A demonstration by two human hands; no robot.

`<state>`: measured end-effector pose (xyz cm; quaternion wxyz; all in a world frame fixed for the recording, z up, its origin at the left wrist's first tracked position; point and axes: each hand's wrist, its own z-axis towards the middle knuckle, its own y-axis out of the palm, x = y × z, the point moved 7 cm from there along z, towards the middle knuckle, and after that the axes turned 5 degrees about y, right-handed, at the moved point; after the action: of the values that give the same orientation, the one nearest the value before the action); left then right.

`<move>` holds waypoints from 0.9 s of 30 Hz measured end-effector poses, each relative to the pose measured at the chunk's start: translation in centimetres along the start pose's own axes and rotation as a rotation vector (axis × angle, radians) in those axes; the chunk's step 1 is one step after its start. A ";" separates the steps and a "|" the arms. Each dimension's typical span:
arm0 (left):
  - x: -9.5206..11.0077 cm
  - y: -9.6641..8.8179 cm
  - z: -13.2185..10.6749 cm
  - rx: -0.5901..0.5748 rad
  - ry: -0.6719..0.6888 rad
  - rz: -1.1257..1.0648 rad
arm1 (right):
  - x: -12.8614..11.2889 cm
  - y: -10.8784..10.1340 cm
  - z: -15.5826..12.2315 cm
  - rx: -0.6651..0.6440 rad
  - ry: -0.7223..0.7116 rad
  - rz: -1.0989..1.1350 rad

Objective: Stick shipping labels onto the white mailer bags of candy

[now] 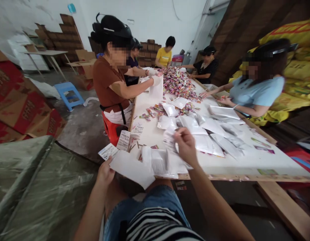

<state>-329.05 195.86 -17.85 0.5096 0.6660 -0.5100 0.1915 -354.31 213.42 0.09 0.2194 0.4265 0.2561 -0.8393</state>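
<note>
Head view: at the lower centre, the left hand [105, 173] has its grip clamped on a flat white plastic pouch [133, 170] just off the near edge of the long white counter [245, 160], with the fingers hidden beneath it. The right hand [187, 147] pinches a small white printed packet [169, 138] above the counter's near end; its print is too blurred to read. Loose white pouches [210, 134] crowd the middle, and bare room lies along the lower right edge.

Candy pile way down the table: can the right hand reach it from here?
Probably not. The candy pile lies far up the table, by other people, past many white bags. The right hand is at the near end, pinching a packet.
</note>
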 end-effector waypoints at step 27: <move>-4.7 5.1 -8.7 -0.523 0.088 0.431 | 2.6 5.2 -10.0 -0.305 0.155 0.066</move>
<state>-333.12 205.95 -15.44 0.6325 0.3807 -0.6484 0.1858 -346.60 215.21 -8.36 0.2888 0.4599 0.3824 -0.7476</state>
